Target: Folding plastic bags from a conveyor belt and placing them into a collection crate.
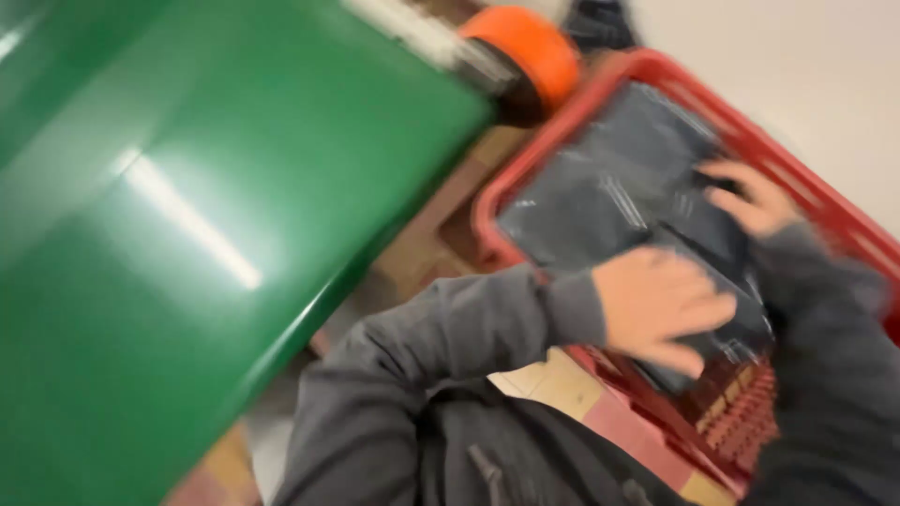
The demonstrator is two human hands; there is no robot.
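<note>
A red plastic basket (pixel 600 94) stands to the right of a green table and holds dark garments in clear plastic bags (pixel 609 187). My left hand (pixel 661 305) lies flat on the near end of the top bag, fingers spread over it. My right hand (pixel 755 199) reaches in from the right and curls its fingers on the bag's far edge. Both arms wear grey sleeves. The picture is blurred by motion.
A glossy green table top (pixel 187 234) fills the left half. At its far corner sits an orange roll of tape (pixel 530 47). Between table and basket shows a floor of brown and cream tiles (pixel 441 225). A pale wall (pixel 797 66) rises behind the basket.
</note>
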